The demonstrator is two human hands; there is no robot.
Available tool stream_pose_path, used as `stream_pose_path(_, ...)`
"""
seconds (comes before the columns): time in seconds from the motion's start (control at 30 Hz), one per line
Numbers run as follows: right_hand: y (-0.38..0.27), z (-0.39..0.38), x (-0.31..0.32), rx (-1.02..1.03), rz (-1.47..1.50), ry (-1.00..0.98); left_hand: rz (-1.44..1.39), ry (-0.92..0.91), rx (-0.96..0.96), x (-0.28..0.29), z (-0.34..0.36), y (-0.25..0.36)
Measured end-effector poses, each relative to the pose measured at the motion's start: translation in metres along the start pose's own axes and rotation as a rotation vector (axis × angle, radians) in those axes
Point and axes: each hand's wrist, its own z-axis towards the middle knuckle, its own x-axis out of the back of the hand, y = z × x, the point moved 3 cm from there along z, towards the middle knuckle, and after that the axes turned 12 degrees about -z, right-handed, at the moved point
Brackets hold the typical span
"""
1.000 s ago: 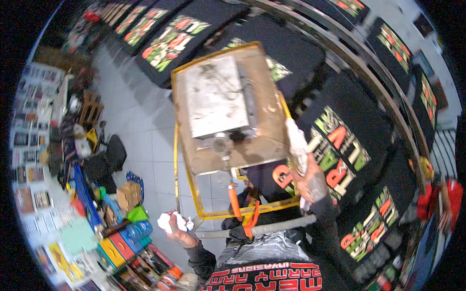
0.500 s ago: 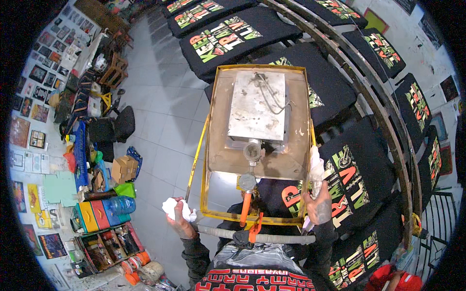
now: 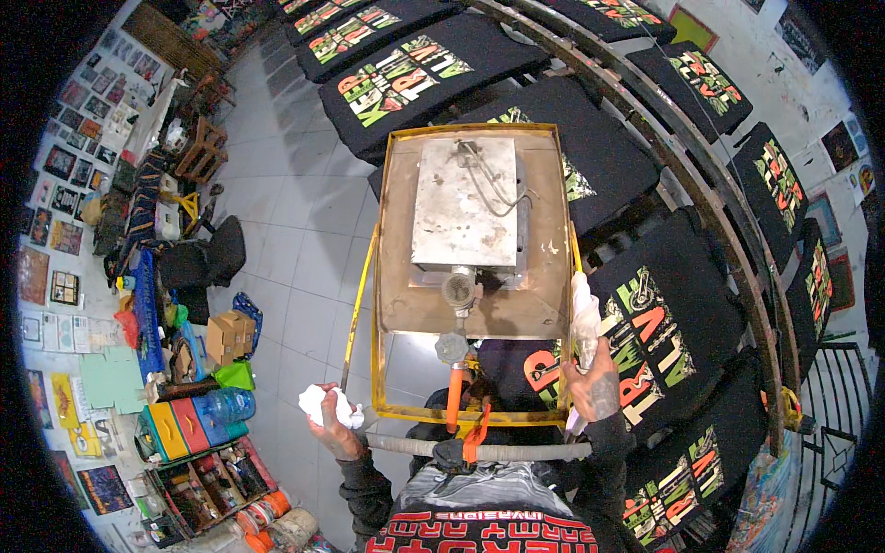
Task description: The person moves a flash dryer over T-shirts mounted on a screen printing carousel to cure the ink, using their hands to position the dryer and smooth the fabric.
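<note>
My left hand is closed on a crumpled white cloth, left of a yellow metal frame. My right hand grips a white cloth-wrapped side bar at the frame's right. The frame carries a brown tray with a stained metal box, a bent wire on it, pipe fittings and an orange hose. A grey wrapped bar crosses in front of my body between my forearms. Part of the hose's lower end is hidden.
Black printed shirts lie on boards along the right and back, beside curved dark rails. At left are a tiled floor, a black chair, cardboard boxes, coloured drawers, assorted clutter and pictures on the wall.
The view has swung and steadied, leaving the frame more upright in it. Both hands keep their holds. The person in red seen earlier at the right edge is out of view.
</note>
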Motion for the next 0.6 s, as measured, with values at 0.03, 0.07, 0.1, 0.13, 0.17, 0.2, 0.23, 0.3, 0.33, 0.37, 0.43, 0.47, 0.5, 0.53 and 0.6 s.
stream_pose_path(0.03, -0.0003, 0.0003, -0.0007, 0.006, 0.020, 0.004, 0.015, -0.006, 0.002, -0.0029, -0.0023, 0.0046)
stream_pose_path(0.07, -0.0003, 0.0009, -0.0018, 0.012, 0.041, 0.007, 0.029, -0.012, 0.004, -0.0049, -0.0034, 0.0068)
stream_pose_path(0.1, -0.0005, 0.0013, -0.0024, 0.018, 0.061, 0.011, 0.023, -0.011, 0.000, -0.0053, -0.0033, 0.0063)
stream_pose_path(0.13, -0.0014, 0.0012, -0.0024, 0.009, 0.058, 0.003, 0.017, -0.010, -0.005, -0.0050, -0.0032, 0.0061)
stream_pose_path(0.17, -0.0025, 0.0008, -0.0016, 0.001, 0.054, -0.005, 0.011, -0.009, -0.010, -0.0048, -0.0032, 0.0059)
stream_pose_path(0.2, -0.0029, 0.0004, -0.0016, -0.008, 0.051, -0.012, 0.011, -0.004, -0.013, -0.0048, -0.0036, 0.0062)
stream_pose_path(0.23, -0.0021, 0.0008, -0.0020, -0.012, 0.046, -0.014, 0.009, -0.002, -0.015, -0.0060, -0.0040, 0.0071)
stream_pose_path(0.3, 0.0005, 0.0016, -0.0037, -0.021, 0.036, -0.018, 0.010, 0.001, -0.017, -0.0061, -0.0039, 0.0069)
stream_pose_path(0.33, 0.0003, 0.0017, -0.0033, -0.027, 0.016, -0.019, 0.012, 0.002, -0.017, -0.0053, -0.0033, 0.0059)
stream_pose_path(0.37, -0.0002, 0.0017, -0.0030, -0.033, -0.005, -0.020, 0.014, 0.003, -0.016, -0.0049, -0.0030, 0.0055)
stream_pose_path(0.43, 0.0005, 0.0018, -0.0029, -0.032, -0.027, -0.016, 0.006, 0.013, -0.015, -0.0048, -0.0027, 0.0052)
stream_pose_path(0.47, 0.0023, 0.0021, -0.0040, -0.025, -0.028, -0.012, 0.003, 0.017, -0.014, -0.0048, -0.0026, 0.0049)
stream_pose_path(0.5, 0.0039, 0.0023, -0.0050, -0.018, -0.030, -0.008, -0.003, 0.028, -0.005, -0.0031, -0.0021, 0.0032)
stream_pose_path(0.53, 0.0048, 0.0023, -0.0057, -0.004, -0.026, 0.001, -0.009, 0.039, 0.004, -0.0026, -0.0021, 0.0026)
stream_pose_path(0.6, 0.0038, 0.0023, -0.0049, 0.023, -0.018, 0.020, -0.019, 0.042, 0.008, -0.0033, -0.0023, 0.0022)
